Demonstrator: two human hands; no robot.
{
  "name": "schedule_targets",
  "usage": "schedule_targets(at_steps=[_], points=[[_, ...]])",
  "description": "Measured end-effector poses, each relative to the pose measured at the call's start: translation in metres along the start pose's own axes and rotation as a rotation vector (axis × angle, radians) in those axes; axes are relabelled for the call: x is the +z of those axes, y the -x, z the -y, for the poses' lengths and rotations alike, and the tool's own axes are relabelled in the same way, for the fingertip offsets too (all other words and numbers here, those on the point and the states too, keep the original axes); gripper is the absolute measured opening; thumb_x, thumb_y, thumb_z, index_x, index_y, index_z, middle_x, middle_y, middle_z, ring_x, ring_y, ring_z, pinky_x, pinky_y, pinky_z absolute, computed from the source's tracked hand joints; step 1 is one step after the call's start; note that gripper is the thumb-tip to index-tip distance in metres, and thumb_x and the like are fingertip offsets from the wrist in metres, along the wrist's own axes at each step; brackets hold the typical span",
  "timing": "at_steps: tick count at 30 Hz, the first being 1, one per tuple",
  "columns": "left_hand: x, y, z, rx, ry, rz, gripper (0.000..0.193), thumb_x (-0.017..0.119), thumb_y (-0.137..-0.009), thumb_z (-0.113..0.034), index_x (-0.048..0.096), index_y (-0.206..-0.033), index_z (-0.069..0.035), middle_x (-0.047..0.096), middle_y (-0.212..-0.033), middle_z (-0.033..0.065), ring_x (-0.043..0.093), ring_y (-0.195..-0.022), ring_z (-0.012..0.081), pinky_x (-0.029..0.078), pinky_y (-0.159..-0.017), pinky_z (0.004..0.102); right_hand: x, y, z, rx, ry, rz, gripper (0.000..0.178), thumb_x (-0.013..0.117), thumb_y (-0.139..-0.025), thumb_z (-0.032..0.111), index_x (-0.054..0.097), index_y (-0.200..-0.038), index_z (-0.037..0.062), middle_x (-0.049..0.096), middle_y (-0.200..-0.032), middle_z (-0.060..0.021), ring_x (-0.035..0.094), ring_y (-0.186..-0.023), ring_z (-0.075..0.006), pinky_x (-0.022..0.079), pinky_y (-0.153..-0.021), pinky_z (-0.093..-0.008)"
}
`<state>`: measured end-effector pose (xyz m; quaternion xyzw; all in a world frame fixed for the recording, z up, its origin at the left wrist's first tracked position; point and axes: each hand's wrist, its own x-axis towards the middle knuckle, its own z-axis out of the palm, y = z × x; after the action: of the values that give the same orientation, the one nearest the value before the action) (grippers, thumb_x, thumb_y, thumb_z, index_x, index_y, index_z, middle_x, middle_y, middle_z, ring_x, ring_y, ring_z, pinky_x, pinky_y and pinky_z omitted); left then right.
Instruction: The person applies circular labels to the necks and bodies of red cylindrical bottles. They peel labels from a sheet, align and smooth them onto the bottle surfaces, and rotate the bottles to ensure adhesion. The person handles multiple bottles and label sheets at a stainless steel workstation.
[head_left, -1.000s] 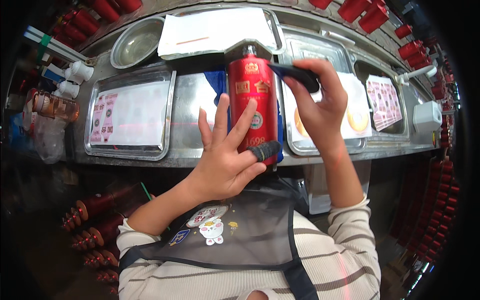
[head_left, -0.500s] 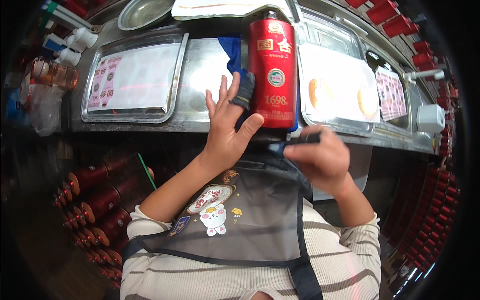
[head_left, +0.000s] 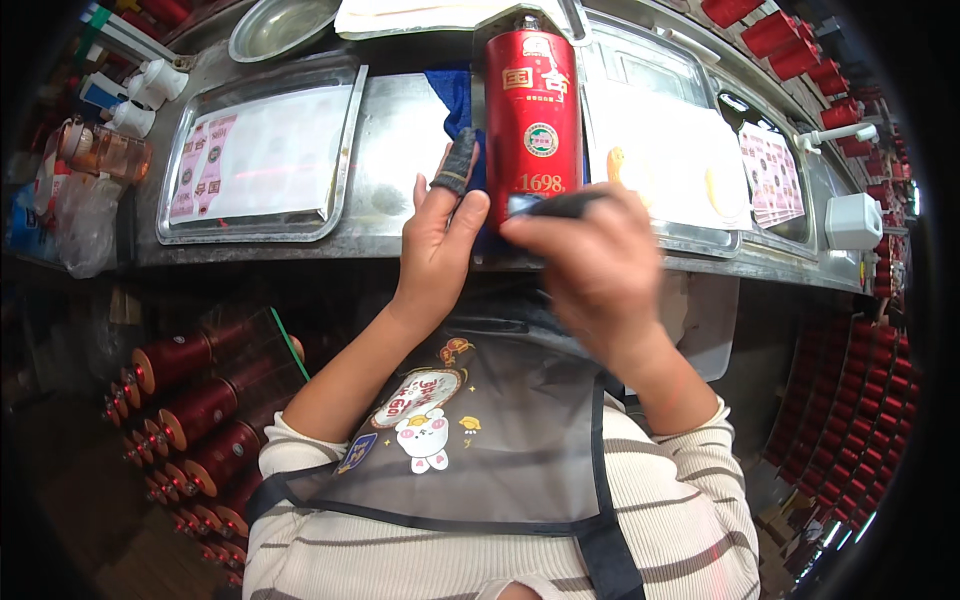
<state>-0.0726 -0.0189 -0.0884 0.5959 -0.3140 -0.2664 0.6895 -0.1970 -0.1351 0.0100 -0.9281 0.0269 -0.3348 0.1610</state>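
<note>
Right hand [head_left: 598, 262] has reached the bottle [head_left: 536, 105], curled around a dark tool [head_left: 562, 206].

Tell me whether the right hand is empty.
No, the right hand grips a dark tool at the lower end of the red bottle.

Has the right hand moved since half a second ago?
Yes: the right hand went forward and left, from the bench edge to over the red bottle.

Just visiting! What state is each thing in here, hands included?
Red bottle, printed side up, neck pointing away
Left hand, open, beside the bottle
Right hand, blurred, holding a dark tool
Left tray, holding paper sheets
Metal bowl, open side up
Blue cloth, partly hidden by the bottle
</note>
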Motion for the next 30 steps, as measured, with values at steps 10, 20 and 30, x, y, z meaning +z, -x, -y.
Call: schedule_targets(at_steps=[10,20,30], points=[[0.005,0.006,-0.017,0.305,-0.600,0.117,0.053,0.044,-0.104,-0.047,0.071,-0.116,-0.003,0.020,-0.160,0.0333,0.015,-0.149,0.0512,-0.004,-0.114,0.0667,-0.007,0.007,-0.014,0.797,-0.604,-0.251,0.024,0.078,-0.084,0.003,0.065,-0.104,-0.0005,0.065,-0.093,-0.0044,0.061,-0.087,-0.0107,0.051,-0.077,-0.0250],[-0.004,-0.083,-0.009,0.319,-0.630,-0.049,0.048,0.048,-0.104,-0.041,0.071,-0.093,0.000,0.029,-0.154,0.0373,0.023,-0.146,0.0528,0.000,-0.115,0.0666,0.013,-0.051,-0.090,0.700,-0.489,-0.382,0.020,0.078,-0.084,0.007,0.064,-0.096,-0.0006,0.065,-0.086,-0.0033,0.061,-0.079,-0.0083,0.050,-0.071,-0.0225],[-0.026,-0.060,-0.017,0.278,-0.617,-0.014,0.032,0.048,-0.104,-0.024,0.060,-0.099,0.005,0.039,-0.151,0.0329,0.037,-0.142,0.0437,0.019,-0.118,0.0569,0.011,-0.072,-0.058,0.409,-0.326,-0.010,0.021,0.075,-0.082,0.004,0.064,-0.100,0.0016,0.068,-0.086,-0.0103,0.068,-0.080,-0.0201,0.053,-0.073,-0.0310]])
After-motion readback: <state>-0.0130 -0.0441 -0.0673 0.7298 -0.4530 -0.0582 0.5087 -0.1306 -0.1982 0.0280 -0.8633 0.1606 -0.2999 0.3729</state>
